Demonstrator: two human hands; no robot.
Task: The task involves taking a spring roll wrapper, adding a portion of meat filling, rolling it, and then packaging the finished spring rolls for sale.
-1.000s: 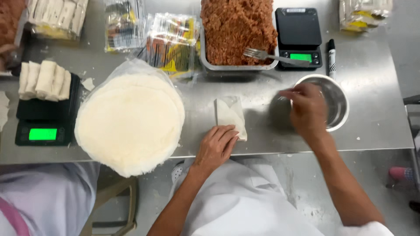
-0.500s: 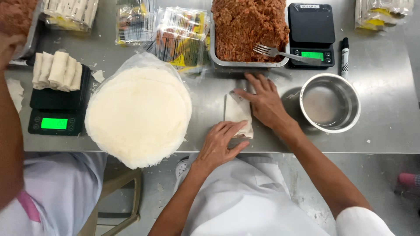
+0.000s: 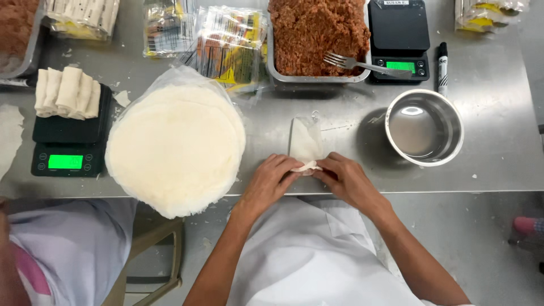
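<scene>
On steel table (image 3: 498, 141), largest first: round stack of thin wrappers (image 3: 175, 148) in plastic, overhanging near edge, liable to slide off if bumped. Behind, tray of minced filling (image 3: 317, 34) with fork (image 3: 362, 63); to right, steel bowl of water (image 3: 424, 127), easily knocked by an elbow. At near edge, half-rolled spring roll (image 3: 306, 144), far end flat, near end pinched by left hand (image 3: 271, 182) and right hand (image 3: 347, 180), fingers narrow on fold. Risks, as judged: thin skin tearing under hard squeeze, loose rolling letting filling leak.
</scene>
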